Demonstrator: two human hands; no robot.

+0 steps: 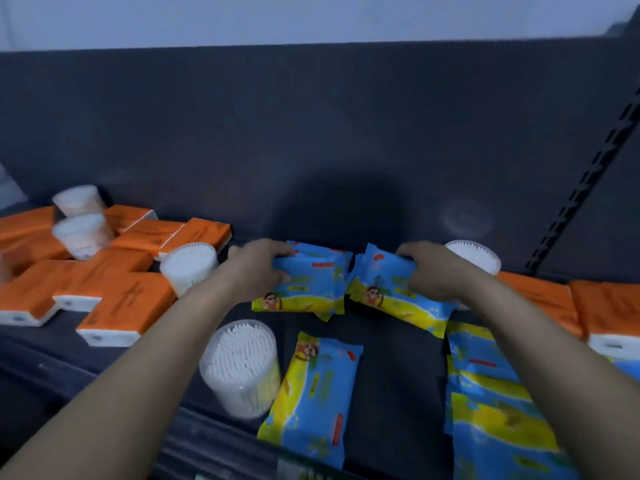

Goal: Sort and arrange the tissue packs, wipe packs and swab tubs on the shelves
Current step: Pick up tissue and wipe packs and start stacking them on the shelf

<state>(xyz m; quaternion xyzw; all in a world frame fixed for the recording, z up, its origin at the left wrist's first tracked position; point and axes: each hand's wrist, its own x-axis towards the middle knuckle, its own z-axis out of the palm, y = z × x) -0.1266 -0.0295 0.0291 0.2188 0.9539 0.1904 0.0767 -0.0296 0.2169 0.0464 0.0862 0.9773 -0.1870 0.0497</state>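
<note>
Closest to us, at the bottom of the frame, a near wipe pack (311,400) lies flat on the dark shelf (398,368). A near swab tub (242,365) stands upright just beside it on the left, and a loose heap of wipe packs (495,410) overlaps at lower right. Both bare arms reach over these to the middle of the frame. The left hand (258,268) has its fingers curled round the far end of the left pack (308,289), blue and yellow. The right hand (429,271) grips the right pack (391,299) the same way. The two packs touch edge to edge at the centre, close to the back panel (311,133). A back tub (479,254) stands just behind the right hand. Orange tissue packs (117,292) sprawl at mid left with stacked tubs (81,233) perched on them and a side tub (188,265) at their right edge. More orange packs (606,306) lie at the right edge of the frame.

I'd say the wipes are the step in hand, with this pair going side by side at the back. The next move, I'd guess, calls for squaring those two up and then bringing the loose packs in front to join them. The tubs would also need shifting out of the wipes' patch.
</note>
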